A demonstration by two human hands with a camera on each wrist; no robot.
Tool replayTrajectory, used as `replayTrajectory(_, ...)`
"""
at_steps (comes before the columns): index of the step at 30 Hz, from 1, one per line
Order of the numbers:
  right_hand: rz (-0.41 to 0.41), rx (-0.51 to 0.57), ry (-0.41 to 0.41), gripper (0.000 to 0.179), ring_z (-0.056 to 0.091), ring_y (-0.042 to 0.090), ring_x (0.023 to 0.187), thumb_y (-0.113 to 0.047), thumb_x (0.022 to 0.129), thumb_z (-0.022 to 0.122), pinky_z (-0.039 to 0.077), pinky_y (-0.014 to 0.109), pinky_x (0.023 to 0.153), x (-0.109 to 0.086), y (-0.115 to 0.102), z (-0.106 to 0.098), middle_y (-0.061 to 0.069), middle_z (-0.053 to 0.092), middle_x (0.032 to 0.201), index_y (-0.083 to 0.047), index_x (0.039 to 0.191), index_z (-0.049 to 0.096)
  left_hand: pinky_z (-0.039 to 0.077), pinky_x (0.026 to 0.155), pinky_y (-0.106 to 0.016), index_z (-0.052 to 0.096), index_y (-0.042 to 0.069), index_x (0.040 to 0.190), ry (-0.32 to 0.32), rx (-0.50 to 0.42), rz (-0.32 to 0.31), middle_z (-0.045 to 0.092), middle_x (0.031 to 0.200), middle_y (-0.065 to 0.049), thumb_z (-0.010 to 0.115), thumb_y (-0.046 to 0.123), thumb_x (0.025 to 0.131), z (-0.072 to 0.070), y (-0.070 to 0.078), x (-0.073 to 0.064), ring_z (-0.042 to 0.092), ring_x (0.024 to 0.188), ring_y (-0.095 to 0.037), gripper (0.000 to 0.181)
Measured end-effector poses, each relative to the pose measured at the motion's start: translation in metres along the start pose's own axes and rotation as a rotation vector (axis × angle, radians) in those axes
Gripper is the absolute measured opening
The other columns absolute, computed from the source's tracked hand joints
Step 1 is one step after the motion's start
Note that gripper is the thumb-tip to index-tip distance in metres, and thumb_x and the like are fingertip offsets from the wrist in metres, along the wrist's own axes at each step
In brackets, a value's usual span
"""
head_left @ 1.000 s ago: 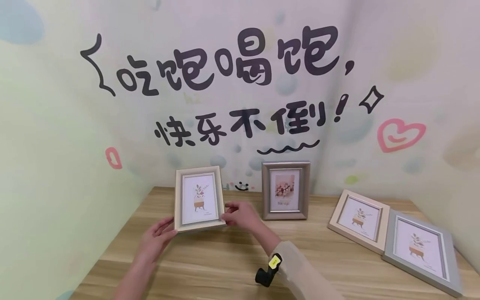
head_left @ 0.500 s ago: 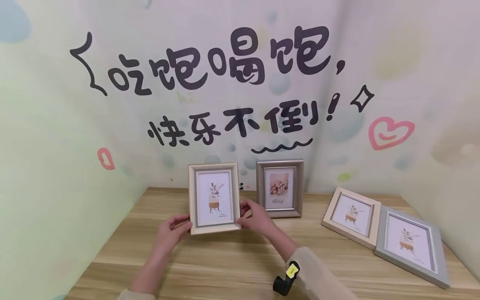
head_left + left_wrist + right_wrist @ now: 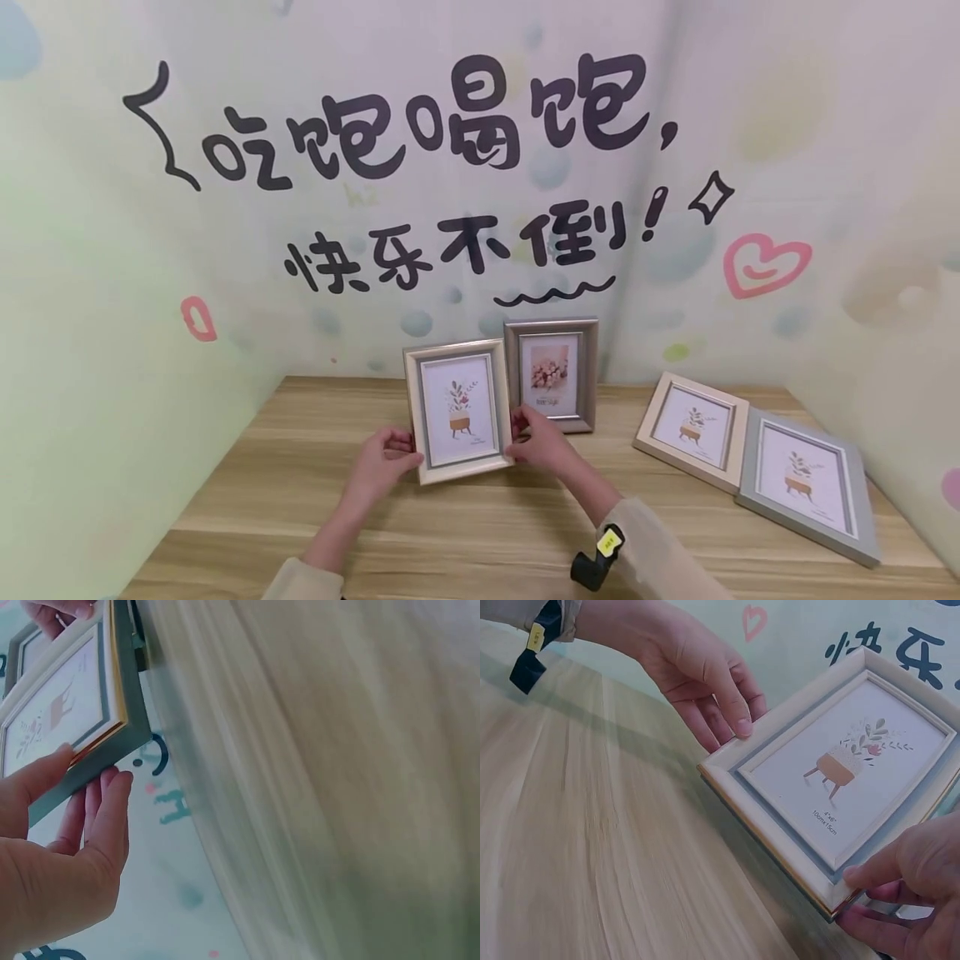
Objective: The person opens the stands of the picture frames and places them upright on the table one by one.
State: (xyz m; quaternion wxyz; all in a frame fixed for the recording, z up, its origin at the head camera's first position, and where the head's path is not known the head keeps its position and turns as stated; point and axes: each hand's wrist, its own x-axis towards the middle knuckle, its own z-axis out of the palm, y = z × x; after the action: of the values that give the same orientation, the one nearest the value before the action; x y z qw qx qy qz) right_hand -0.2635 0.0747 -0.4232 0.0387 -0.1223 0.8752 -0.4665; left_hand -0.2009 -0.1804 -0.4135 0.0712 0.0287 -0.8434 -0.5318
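Both hands hold a cream picture frame (image 3: 459,412) showing a potted-plant print, upright and slightly tilted, close over the table. My left hand (image 3: 378,467) pinches its lower left edge, thumb on the front and fingers behind, as the left wrist view shows the hand (image 3: 71,874) from near. My right hand (image 3: 546,443) grips the lower right side likewise; in the right wrist view its thumb (image 3: 862,874) presses the front corner. Just behind and to the right stands a taupe picture frame (image 3: 589,367) with a pink flower print, its lower left side overlapped by the cream frame and right hand.
At the right of the wooden table (image 3: 262,475), a beige picture frame (image 3: 693,433) and a grey picture frame (image 3: 810,483) lie face up, side by side. A patterned wall cloth (image 3: 360,325) with large black lettering rises behind. The right wrist carries a black camera (image 3: 596,562).
The hands have carried the cream frame rightward and nearer, stood it more upright, and it now overlaps the taupe frame. The head view has shifted slightly; the other frames stay in place.
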Motion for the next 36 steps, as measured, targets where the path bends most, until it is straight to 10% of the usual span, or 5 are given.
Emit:
replayTrajectory(18,-0.038,-0.002,0.096,0.043,0.066,0.033,0.106,-0.008,0.085,0.075,0.058,0.045,0.092,-0.008,-0.002,-0.006,0.018,0.066,0.114,0.002,0.123,0.057,0.060,0.070,-0.031,0.058,-0.004,0.091,-0.003,0.066,0.030,0.064,0.089,-0.016,0.078,-0.004,0.073,0.005,-0.003,-0.009,0.070,0.080,-0.024,0.027)
replayTrajectory(26,-0.523,-0.493,0.495,0.073,0.040,0.033,0.136,-0.023,0.084,0.078,0.041,0.048,0.115,-0.019,-0.043,-0.007,0.016,0.042,0.146,-0.006,0.144,0.042,0.061,0.071,-0.033,0.059,-0.004,0.091,0.004,0.081,0.031,0.066,0.089,-0.016,0.079,-0.003,0.074,0.004,-0.003,-0.010,0.070,0.082,-0.025,0.027)
replayTrajectory(31,-0.821,-0.722,0.520,0.079,0.040,0.031,0.139,-0.030,0.081,0.079,0.036,0.047,0.119,-0.016,-0.063,-0.004,0.014,0.044,0.150,-0.007,0.147,0.042,0.060,0.070,-0.033,0.059,-0.003,0.091,0.004,0.096,0.033,0.066,0.089,-0.015,0.080,-0.002,0.073,0.004,-0.003,-0.010,0.070,0.080,-0.024,0.027)
replayTrajectory(36,-0.914,-0.815,0.482,0.078,0.046,0.028,0.134,-0.037,0.080,0.079,0.038,0.045,0.117,-0.012,-0.076,0.002,0.010,0.052,0.144,-0.010,0.145,0.046,0.059,0.070,-0.030,0.060,-0.002,0.091,0.002,0.108,0.049,0.067,0.088,-0.013,0.080,-0.001,0.072,0.006,-0.005,-0.012,0.071,0.079,-0.022,0.027)
